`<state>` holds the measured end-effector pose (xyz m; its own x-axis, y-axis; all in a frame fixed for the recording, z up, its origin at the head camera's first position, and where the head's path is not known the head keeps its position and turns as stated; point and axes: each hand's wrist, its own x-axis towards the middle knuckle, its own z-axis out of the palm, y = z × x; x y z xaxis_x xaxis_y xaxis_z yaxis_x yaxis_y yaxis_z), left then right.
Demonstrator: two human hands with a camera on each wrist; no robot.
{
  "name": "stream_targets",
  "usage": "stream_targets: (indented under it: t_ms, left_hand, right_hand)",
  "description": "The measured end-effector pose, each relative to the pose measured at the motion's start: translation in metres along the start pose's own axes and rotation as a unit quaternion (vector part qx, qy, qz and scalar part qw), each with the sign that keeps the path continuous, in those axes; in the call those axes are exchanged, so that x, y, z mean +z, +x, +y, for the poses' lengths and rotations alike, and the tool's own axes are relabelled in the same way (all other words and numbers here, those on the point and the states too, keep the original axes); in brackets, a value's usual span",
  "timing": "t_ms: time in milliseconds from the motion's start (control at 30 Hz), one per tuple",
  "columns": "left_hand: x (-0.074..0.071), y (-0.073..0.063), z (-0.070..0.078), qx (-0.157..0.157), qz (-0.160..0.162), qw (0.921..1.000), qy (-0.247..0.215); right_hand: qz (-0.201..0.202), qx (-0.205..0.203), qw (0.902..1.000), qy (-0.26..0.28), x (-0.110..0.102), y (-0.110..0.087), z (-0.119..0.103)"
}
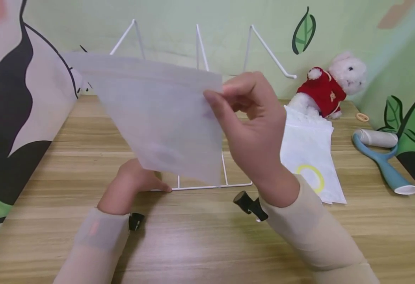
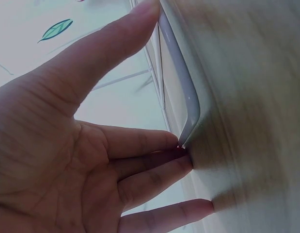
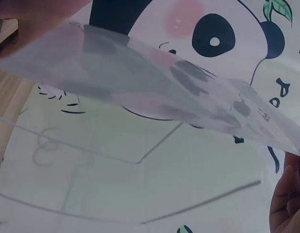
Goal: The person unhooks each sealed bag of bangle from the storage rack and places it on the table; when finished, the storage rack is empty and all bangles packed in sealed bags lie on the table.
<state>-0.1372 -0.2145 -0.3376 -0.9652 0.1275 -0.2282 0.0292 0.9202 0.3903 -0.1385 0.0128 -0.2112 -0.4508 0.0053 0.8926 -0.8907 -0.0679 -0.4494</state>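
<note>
A frosted zip bag [image 1: 157,114] hangs slanted in the air in the head view, its zip strip along the top. My right hand [image 1: 253,130] pinches its right edge between thumb and fingers. Behind and below the bag stands a white wire rack [image 1: 211,187], partly hidden by it. At the rack's front left corner, my left hand [image 1: 131,179] rests low by the table. The left wrist view shows the thumb on the wire and the nearly straight fingers [image 2: 154,179] at the rack's corner. In the right wrist view the bag stretches across, overlapping the left hand [image 3: 45,22].
Right of the rack lies a stack of white zip bags [image 1: 308,146] bearing a yellow ring [image 1: 319,177]. A plush toy [image 1: 322,90] in red sits behind it. Farther right lie a blue-handled lint roller [image 1: 388,161] and a small ring [image 1: 362,117]. Painted walls [image 1: 8,79] enclose the wooden table [image 1: 193,236].
</note>
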Motion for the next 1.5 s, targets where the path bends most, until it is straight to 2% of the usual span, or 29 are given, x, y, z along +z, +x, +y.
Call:
stream_targets:
  t_ms: [167,400,500,633,967,1333,1500]
  left_hand:
    - [0.0,0.002,-0.001,0.016,-0.007,0.9998,0.011]
    - [-0.002,0.005,0.002,-0.007,-0.035,0.9978,0.056]
    - [-0.001,0.006,0.002,-0.006,-0.034,0.9979,0.055]
    - [0.0,0.007,0.001,-0.004,-0.035,0.998,0.053]
    - [0.0,0.008,0.001,-0.006,-0.038,0.9976,0.058]
    - [-0.001,0.007,0.003,-0.007,-0.039,0.9976,0.057]
    - [-0.002,0.006,0.003,-0.006,-0.041,0.9974,0.058]
  right_hand:
    - [0.034,0.005,0.9994,-0.007,-0.021,0.0,-0.007]
    - [0.096,0.024,0.9946,0.033,-0.049,-0.003,-0.016]
    - [0.124,0.028,0.9907,0.049,-0.06,-0.005,-0.017]
    - [0.149,0.027,0.9875,0.043,-0.072,-0.006,-0.017]
    - [0.178,0.06,0.982,0.018,-0.101,-0.011,-0.019]
    - [0.207,0.093,0.9735,0.027,-0.137,-0.015,-0.014]
    - [0.23,0.107,0.9664,0.043,-0.154,-0.017,-0.013]
